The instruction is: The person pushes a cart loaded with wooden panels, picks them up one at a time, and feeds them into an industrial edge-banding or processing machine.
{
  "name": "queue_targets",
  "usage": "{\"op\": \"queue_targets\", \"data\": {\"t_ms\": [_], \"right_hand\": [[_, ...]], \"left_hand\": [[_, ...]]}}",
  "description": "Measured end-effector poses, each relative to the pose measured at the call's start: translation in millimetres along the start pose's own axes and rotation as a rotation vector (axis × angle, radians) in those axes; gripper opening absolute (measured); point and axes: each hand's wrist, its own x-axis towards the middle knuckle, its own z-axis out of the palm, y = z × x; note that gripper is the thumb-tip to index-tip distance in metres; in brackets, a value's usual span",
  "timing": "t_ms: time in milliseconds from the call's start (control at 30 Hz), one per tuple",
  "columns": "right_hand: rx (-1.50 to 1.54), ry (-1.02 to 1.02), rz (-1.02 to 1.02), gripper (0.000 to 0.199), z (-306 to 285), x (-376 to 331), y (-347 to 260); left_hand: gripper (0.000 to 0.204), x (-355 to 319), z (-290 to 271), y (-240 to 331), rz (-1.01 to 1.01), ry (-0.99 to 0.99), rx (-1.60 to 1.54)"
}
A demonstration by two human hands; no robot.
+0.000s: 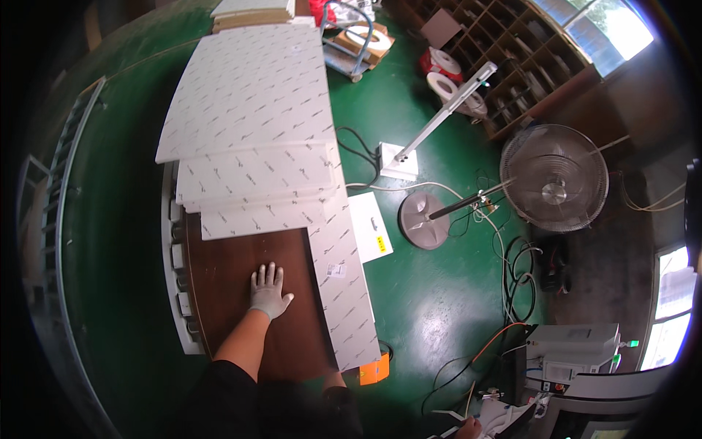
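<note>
Left hand [268,291], in a pale work glove, lies flat and palm-down with fingers spread on the dark brown panel [241,293], gripping nothing; its bare forearm enters from the lower edge of the view. That brown panel sits on top of a low stack in the lower middle of the picture, above the green floor [431,307]. White wrapped panels [248,95] with a scattered grey print cover the far part of the stack in stepped layers, their nearest edge just beyond the fingertips. A long narrow white panel [344,285] runs along the brown panel's right edge, touching it. Right hand is hidden below that strip, so whether it is open or closed cannot be told. An orange block [374,369] lies on the floor at the strip's near end. Farther right stand a round pedestal fan [554,178], a lamp on a white square base [399,162], loose cables [515,271], and a white machine housing [570,351]. Wooden shelving [512,51] lines the upper right.
</note>
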Motion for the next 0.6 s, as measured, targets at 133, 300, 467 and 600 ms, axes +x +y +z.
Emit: {"op": "queue_targets", "data": {"t_ms": [133,300,467,600], "right_hand": [[0.281,-0.041,0.131,0.035,2.3,-3.5,24.9],[0.355,-0.139,-0.053,0.023,-16.2,5.1,33.1],[0.472,-0.174,0.294,0.024,-27.2,-14.0,1.7],[0.307,-0.123,0.264,0.025,-35.8,-6.0,-28.2]], "left_hand": [[0.080,12.8,21.2,-25.2,0.158,0.240,0.021],[0.075,61.0,10.5,-40.2,0.177,0.387,-0.098],[0.075,69.8,10.4,-42.8,0.204,0.411,-0.099],[0.074,78.6,9.8,-46.5,0.208,0.377,-0.098]]}}
